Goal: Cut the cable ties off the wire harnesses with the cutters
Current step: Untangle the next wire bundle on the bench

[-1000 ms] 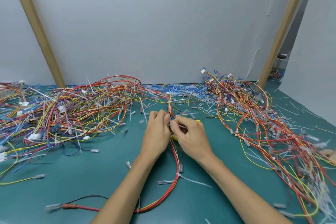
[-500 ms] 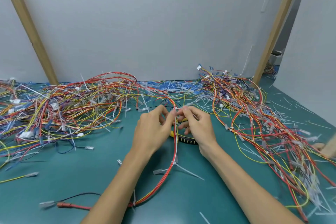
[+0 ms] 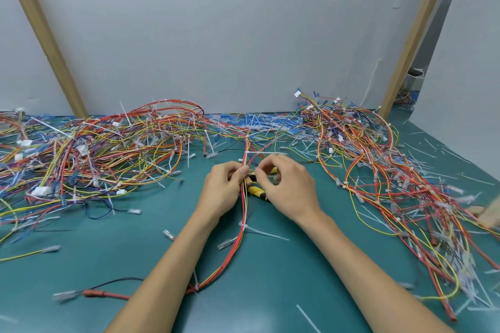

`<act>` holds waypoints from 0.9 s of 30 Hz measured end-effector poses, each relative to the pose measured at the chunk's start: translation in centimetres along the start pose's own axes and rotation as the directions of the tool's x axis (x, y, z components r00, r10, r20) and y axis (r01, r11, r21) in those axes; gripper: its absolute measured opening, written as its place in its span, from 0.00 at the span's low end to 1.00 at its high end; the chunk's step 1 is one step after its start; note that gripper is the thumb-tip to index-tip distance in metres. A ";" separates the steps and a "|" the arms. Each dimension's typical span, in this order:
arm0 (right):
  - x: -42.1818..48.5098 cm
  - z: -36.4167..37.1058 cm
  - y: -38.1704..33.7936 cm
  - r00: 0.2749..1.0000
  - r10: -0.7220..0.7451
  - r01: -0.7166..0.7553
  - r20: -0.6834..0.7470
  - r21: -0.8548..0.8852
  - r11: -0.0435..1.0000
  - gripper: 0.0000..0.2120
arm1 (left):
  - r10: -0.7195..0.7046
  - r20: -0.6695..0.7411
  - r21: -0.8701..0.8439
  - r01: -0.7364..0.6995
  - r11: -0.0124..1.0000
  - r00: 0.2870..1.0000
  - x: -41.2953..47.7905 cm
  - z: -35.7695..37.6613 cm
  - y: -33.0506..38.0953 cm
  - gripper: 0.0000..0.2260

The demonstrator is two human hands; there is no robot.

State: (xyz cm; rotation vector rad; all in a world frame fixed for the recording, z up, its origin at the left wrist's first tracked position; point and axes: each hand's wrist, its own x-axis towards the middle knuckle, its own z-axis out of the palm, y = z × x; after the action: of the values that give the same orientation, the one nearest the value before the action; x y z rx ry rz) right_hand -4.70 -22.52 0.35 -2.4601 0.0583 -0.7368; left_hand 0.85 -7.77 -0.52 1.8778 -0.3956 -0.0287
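Cutters (image 3: 256, 192) with yellow-and-black handles lie on the green counter (image 3: 270, 292) at mid-frame, partly hidden beneath the hands, where they lay half a second ago. The left hand (image 3: 224, 192) pinches the red-and-yellow wire harness (image 3: 244, 213) between thumb and forefinger. The right hand (image 3: 290, 192), whose fingers then touched the left's, now sits slightly apart, thumb and forefinger closed in a ring on a thin strand of the harness. A white cable tie (image 3: 266, 153) juts rightward just above.
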 end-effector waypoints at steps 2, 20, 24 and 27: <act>0.0 0.0 0.1 0.998 -0.020 0.023 0.056 -0.066 0.998 0.07 | 0.013 0.003 0.033 -0.013 0.999 1.000 0.1 -0.1 -0.1 0.11; 0.1 -0.3 -0.4 0.991 -0.068 0.077 0.115 -0.078 0.994 0.17 | 0.065 0.036 0.073 -0.068 0.995 0.997 -0.5 0.3 0.7 0.13; 0.0 -0.1 -1.2 0.998 -0.032 0.038 0.046 -0.130 0.991 0.18 | 0.129 -0.043 0.162 -0.120 0.980 0.991 -0.5 1.0 1.0 0.12; -0.1 -0.1 -1.6 0.999 -0.039 0.045 0.035 -0.191 0.981 0.17 | 0.126 -0.063 0.204 -0.111 0.973 0.990 -0.3 1.2 1.0 0.13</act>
State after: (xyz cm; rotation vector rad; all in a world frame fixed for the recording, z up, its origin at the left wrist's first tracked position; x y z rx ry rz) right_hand -5.00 -21.20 1.19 -2.6630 0.0689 -0.7414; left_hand 0.03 -9.01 -0.10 2.0430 -0.4723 0.1673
